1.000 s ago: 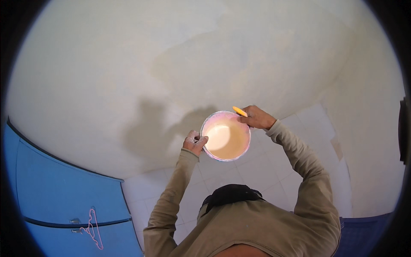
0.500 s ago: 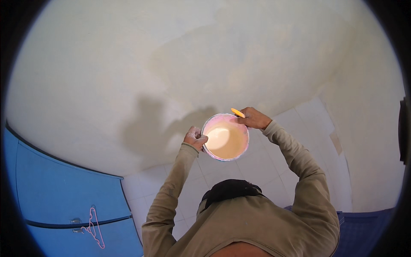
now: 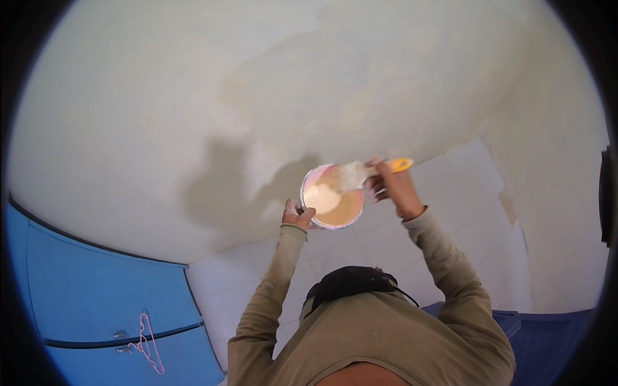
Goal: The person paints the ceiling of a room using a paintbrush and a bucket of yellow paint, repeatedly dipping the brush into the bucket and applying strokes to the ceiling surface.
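- The person's left hand (image 3: 297,215) grasps the bucket (image 3: 318,175) at its left side, the thumb lapped over the rim and the other fingers on the outside.
- The right hand (image 3: 394,186) grips a paintbrush (image 3: 358,174) between thumb and fingers; part of that hand is blurred.
- The brush lies nearly level, its yellow handle pointing right past the hand and its broad, pale bristle end pointing left over the right part of the bucket's rim. Whether the bristles touch the rim cannot be told.
- The bucket is held out in front of the body, above the pale tiled floor (image 3: 335,254), close to the wall in this view.
- Inside it is cream-coloured paint (image 3: 347,209), with a bright patch of light at the left; pink smears mark the inner wall and rim.
- Pale residue whitens the left hand's fingers, and long khaki sleeves (image 3: 267,289) cover both arms.
- The off-white wall (image 3: 148,116) carries a darker, damp-looking area and a shadow.
- At lower left, a pink hanger (image 3: 147,344) hangs on the blue cabinet (image 3: 103,276).
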Demonstrator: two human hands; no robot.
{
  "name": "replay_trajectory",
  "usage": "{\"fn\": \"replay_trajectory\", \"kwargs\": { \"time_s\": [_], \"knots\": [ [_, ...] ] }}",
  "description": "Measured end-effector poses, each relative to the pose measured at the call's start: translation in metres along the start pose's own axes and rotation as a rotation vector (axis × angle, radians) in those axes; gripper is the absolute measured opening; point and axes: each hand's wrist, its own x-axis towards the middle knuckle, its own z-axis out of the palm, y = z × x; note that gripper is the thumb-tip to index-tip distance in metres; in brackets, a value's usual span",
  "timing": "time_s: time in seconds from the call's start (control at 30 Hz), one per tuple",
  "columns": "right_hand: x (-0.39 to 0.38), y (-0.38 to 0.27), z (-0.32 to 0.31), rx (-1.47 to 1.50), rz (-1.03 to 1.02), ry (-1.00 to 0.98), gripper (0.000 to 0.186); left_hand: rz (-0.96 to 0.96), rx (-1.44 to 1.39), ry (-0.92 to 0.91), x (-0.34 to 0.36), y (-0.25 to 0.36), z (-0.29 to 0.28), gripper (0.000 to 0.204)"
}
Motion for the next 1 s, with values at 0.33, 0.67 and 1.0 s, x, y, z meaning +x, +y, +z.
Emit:
{"fn": "replay_trajectory", "kwargs": {
  "time_s": [0.33, 0.67, 1.0],
  "knots": [
    [0.050, 0.108, 0.072, 0.646, 0.454, -0.021, 0.032, 0.109, 0.050, 0.072, 0.004, -0.034, -0.006, 0.036],
    [0.073, 0.148, 0.101, 0.846, 0.591, 0.071, 0.036, 0.176, 0.120, 0.101, 0.015, -0.060, -0.016, 0.035],
    [0.057, 0.142, 0.102, 1.072, 0.510, 0.039, 0.035, 0.317, 0.251, 0.176, 0.038, -0.086, -0.033, 0.035]
  ]
}}
